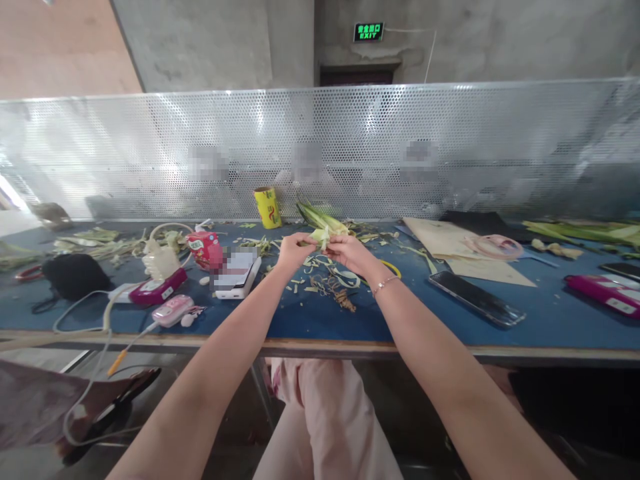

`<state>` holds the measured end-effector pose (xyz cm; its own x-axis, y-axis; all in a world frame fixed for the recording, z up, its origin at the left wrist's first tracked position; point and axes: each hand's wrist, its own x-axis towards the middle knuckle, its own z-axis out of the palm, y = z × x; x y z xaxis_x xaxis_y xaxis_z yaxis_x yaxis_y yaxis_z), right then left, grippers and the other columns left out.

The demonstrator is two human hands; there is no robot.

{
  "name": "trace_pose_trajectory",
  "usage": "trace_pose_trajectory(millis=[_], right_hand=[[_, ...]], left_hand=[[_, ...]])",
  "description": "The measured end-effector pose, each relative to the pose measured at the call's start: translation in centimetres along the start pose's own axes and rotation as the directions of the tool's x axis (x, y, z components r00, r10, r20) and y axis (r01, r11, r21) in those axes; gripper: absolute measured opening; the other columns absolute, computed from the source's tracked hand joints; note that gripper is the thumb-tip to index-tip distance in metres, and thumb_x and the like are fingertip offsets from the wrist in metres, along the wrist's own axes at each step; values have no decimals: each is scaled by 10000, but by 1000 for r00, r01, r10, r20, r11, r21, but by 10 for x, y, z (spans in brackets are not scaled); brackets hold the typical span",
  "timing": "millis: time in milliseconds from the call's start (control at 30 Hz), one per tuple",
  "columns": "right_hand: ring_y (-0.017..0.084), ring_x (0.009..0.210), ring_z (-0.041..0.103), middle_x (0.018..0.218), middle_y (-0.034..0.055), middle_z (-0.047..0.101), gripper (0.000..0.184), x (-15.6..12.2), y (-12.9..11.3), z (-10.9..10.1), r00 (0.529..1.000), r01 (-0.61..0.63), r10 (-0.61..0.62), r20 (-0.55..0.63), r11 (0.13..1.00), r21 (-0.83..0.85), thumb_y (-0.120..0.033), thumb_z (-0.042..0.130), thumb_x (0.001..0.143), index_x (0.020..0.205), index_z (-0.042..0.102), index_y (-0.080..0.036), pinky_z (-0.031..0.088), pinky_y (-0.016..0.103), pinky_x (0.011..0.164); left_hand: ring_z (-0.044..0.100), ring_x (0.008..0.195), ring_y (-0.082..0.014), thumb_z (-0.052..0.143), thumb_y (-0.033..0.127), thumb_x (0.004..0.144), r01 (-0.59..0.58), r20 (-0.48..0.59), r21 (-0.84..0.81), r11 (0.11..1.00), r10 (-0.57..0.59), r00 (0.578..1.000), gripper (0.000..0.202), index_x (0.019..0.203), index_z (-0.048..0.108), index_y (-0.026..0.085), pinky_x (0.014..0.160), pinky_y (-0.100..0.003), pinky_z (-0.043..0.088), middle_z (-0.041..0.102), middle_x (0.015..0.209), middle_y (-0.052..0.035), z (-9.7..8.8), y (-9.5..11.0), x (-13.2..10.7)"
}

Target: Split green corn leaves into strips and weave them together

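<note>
Both of my hands meet above the middle of the table, pinching a piece of pale green, folded leaf (pixel 320 236). My left hand (pixel 299 248) grips its left side between thumb and fingertips. My right hand (pixel 349 252) is closed on its right side, with a bracelet at the wrist. Just behind the hands lies a bunch of long green leaves (pixel 323 217); whether it joins the held piece I cannot tell. Below the hands, thin leaf strips (pixel 345 275) and a tangle of brown fibre (pixel 343 295) are scattered on the blue tabletop (pixel 310 320).
A yellow tube (pixel 268 208) stands at the back. To the left are a white device (pixel 238 277), a red packet (pixel 205 249), a magenta box (pixel 159 288) and cables. A phone (pixel 476 297) and brown paper sheets (pixel 450 243) lie right. A perforated metal screen (pixel 320 120) closes the far side.
</note>
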<state>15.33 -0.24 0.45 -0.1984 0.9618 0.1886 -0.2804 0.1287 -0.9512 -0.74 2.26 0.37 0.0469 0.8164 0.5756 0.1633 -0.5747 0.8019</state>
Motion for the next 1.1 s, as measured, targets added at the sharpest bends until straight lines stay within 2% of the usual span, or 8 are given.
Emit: trace_pose_trajectory(millis=[200, 400, 567, 700, 867, 967, 1100], right_hand=[[80, 566, 544, 605, -2, 598, 120, 1, 3, 1, 998, -3, 1, -60, 999, -44, -135, 707, 638, 655, 590, -151, 450, 230, 596], [59, 513, 490, 567, -35, 551, 157, 2, 2, 4, 979, 29, -35, -202, 999, -33, -52, 666, 593, 674, 577, -153, 381, 193, 496], [51, 466, 433, 525, -38, 506, 142, 4, 0, 0, 955, 55, -64, -290, 998, -39, -18, 575, 619, 688, 580, -142, 310, 188, 442], [47, 433, 389, 499, -52, 452, 164, 5, 0, -3, 940, 64, -67, -335, 998, -20, 3, 512, 615, 676, 555, -143, 276, 194, 432], [53, 437, 413, 514, -41, 470, 226, 4, -3, 0, 937, 36, -32, -348, 999, 5, 36, 438, 603, 682, 553, -143, 316, 196, 448], [59, 462, 441, 550, -26, 497, 170, 3, -4, 2, 939, 45, -30, -343, 998, 35, -9, 466, 666, 684, 559, -150, 345, 201, 460], [60, 460, 413, 563, -24, 488, 80, 4, -5, 2, 949, 43, -30, -314, 998, 36, -166, 564, 754, 681, 533, -167, 306, 206, 431]], left_hand=[[600, 723, -137, 656, 136, 540, -15, 61, 63, 998, 11, 998, 98, 621, 704, 164, 719, -272, 453, 706, 837, -38, 1, 2, -1], [563, 659, -106, 644, 152, 552, -47, 66, 89, 995, 41, 997, 113, 653, 694, 158, 641, -237, 430, 689, 826, -29, 3, -2, -1], [443, 497, -63, 630, 161, 543, 24, 87, 38, 999, -27, 996, 210, 752, 653, 153, 512, -209, 348, 599, 638, 31, 5, -1, -3], [477, 533, -59, 642, 139, 515, 49, 84, -44, 998, -45, 995, 250, 762, 603, 150, 540, -208, 374, 617, 730, 16, 6, 6, -4], [460, 517, -57, 640, 124, 511, 70, 95, -47, 996, -65, 993, 252, 756, 586, 149, 522, -206, 360, 599, 700, 22, 7, 9, -5], [455, 513, -53, 630, 116, 516, 50, 105, -47, 998, -45, 993, 258, 767, 583, 152, 529, -203, 361, 603, 697, 28, 6, 7, -4], [464, 518, -60, 634, 118, 527, 30, 126, -12, 999, -29, 992, 246, 767, 590, 152, 533, -206, 368, 593, 665, 34, 6, 7, -5]])
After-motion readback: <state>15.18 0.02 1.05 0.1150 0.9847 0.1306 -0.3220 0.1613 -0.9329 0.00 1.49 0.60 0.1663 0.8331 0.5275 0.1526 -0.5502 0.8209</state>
